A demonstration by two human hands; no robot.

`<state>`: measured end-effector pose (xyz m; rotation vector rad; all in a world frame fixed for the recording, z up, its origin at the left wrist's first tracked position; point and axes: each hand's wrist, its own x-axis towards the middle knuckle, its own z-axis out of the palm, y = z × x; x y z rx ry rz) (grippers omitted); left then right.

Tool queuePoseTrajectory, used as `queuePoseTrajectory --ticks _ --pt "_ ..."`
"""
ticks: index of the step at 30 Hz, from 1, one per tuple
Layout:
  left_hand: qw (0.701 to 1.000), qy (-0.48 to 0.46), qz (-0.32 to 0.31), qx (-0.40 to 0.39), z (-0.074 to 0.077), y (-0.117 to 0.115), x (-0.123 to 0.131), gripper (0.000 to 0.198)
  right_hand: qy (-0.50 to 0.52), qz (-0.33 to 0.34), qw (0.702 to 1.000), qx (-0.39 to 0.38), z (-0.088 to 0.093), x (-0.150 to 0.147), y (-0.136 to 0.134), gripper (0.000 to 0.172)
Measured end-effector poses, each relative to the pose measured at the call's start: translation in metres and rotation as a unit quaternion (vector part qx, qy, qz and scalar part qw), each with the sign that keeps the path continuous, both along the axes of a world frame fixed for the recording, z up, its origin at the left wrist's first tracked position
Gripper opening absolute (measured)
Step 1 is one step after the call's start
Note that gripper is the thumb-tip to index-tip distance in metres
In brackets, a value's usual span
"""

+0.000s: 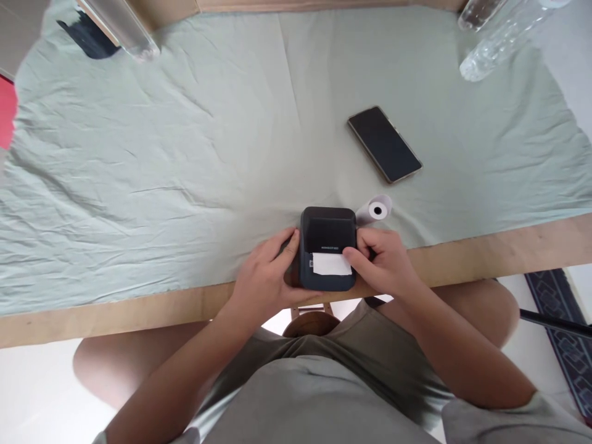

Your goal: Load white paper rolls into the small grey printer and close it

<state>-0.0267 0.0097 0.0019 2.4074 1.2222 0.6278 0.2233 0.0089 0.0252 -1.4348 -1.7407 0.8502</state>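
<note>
A small black thermal printer [328, 231] rests near the front edge of the table, with a short strip of white paper [331, 264] sticking out of its front. My left hand [266, 268] grips its left side, the fingers along the side and the thumb by the lower edge. Against the right side are the curled fingers of my right hand [383, 259], its thumb at the right end of the strip. Just behind that hand lies a roll of white paper [369, 211], close to the printer's upper right corner.
Farther back on the green cloth [222, 142] lies a smartphone [385, 144], screen dark. A clear plastic bottle [502, 43] lies at the back right, another beside it. At the back left are a clear cylinder [124, 28] and a dark object [87, 36]. Bare wood [499, 246] edges the table.
</note>
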Motion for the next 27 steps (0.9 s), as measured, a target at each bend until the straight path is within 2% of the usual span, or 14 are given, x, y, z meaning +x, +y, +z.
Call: queuePoseTrajectory --ticks 5,9,15,20,23,27 --pt "0.999 0.031 -0.016 -0.029 0.004 0.000 -0.004 0.098 0.008 -0.009 1.000 -0.008 -0.002 0.002 0.001 0.045" --pt "0.995 0.044 0.000 -0.085 0.011 0.001 -0.002 0.081 0.022 -0.054 0.998 -0.020 0.004 -0.001 -0.002 0.043" --pt "0.995 0.037 -0.001 -0.096 0.014 0.002 0.001 0.076 -0.033 -0.121 0.990 0.066 0.029 -0.008 0.002 0.033" --pt "0.994 0.030 -0.007 -0.101 0.015 0.003 -0.001 0.075 -0.124 -0.093 0.982 0.106 0.038 -0.007 0.009 0.024" --pt "0.995 0.035 -0.006 -0.095 0.014 0.003 -0.001 0.076 -0.232 -0.047 0.970 0.057 0.042 -0.011 0.015 0.015" --pt "0.995 0.038 0.002 -0.095 0.013 0.002 0.000 0.076 -0.393 0.023 0.917 -0.068 0.054 -0.024 0.031 0.006"
